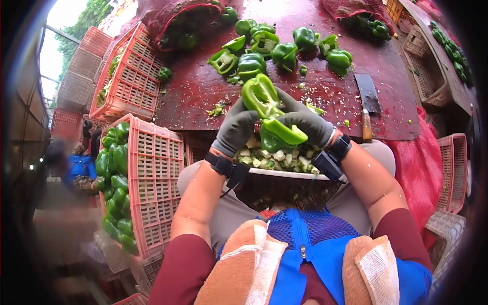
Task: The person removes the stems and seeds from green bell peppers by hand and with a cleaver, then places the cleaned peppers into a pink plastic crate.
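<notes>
A green bell pepper (261, 96), split open into two parts that meet in the middle, is held up over the table's near edge. My left hand (237, 126), in a grey glove, is closed on its left side. My right hand (309, 123), gloved too, grips it from the right, its fingers along the lower part (282, 136). Some fingertips are hidden behind the pepper. Just below, a white-rimmed container (284, 174) holds pale cores and green scraps. Beyond my hands lie several whole and cut peppers (251, 66) on the red table.
A cleaver (368, 94) lies on the red table (198, 96) at right, handle towards me. Pink crates (155, 188) stand at left, one full of peppers. Net sacks (175, 20) of peppers lie at the back. A red sack (419, 157) hangs at right. Another person (81, 165) is far left.
</notes>
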